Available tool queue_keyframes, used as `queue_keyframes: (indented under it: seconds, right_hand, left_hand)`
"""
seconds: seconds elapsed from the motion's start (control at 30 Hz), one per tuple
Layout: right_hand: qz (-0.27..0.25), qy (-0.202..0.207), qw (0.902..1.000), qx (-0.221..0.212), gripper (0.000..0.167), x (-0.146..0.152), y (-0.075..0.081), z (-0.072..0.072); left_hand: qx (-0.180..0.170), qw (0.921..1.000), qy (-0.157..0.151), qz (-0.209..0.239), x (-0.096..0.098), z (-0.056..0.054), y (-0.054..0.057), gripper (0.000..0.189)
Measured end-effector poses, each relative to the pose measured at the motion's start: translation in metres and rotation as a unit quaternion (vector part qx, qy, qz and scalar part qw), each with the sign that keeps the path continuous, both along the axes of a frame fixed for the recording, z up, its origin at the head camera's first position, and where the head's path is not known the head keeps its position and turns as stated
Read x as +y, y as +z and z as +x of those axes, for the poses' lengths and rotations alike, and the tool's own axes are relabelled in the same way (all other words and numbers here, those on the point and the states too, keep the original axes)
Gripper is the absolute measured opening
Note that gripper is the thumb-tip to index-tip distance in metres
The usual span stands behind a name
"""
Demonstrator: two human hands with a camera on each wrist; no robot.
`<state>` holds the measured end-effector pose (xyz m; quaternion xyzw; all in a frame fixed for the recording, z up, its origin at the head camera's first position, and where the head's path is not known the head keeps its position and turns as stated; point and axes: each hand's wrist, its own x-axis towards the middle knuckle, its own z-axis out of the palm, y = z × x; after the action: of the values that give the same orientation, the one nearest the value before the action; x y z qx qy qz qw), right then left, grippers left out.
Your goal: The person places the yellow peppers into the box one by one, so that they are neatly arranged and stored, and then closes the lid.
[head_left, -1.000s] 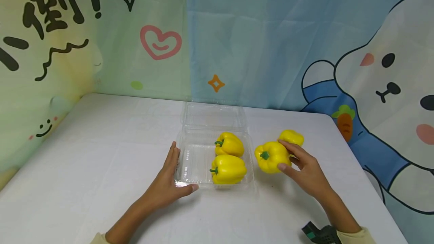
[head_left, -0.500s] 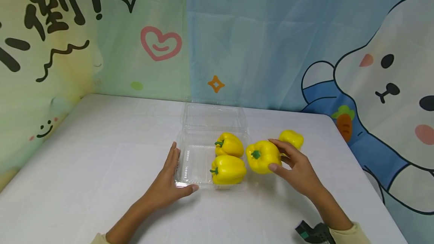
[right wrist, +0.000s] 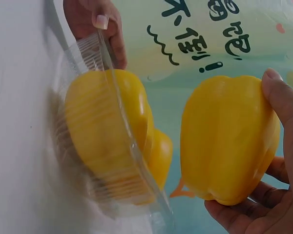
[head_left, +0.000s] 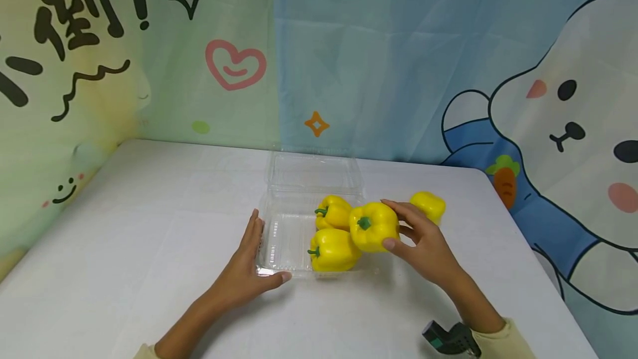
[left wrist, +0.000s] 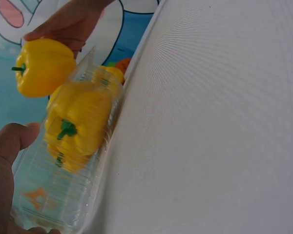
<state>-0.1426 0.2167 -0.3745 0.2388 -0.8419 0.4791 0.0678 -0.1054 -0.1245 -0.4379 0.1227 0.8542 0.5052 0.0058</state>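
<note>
Bell pepper [head_left: 371,227], bright yellow, is hanging from the right hand [head_left: 423,242], whose grip is pinching the end away from the stem, perhaps leaving the stem side free, over the three o'clock edge of a clear clamshell box [head_left: 289,237]; contact below is unclear. Rear pepper [head_left: 335,210] and front pepper [head_left: 333,254] are lying inside. At eight o'clock the left hand [head_left: 244,270] is resting straight-fingered, probably steadying the light plastic. A fourth pepper [head_left: 427,204] is sitting at the held one's two o'clock.

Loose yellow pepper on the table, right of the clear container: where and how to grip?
Grip the loose pepper across its rounded body, probably from above and the right: bare tabletop lies on that side. The right hand hides its lower left in the head view; the stem isn't visible there.
</note>
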Motion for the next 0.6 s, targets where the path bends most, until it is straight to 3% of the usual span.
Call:
queue_keyframes:
  seconds: [0.6]
  right_hand:
    - [-0.008, 0.042, 0.9989, -0.02, 0.06, -0.036, 0.019, -0.007]
  left_hand:
    - [0.003, 1.0, 0.0, -0.007, -0.001, 0.0, 0.0, 0.123]
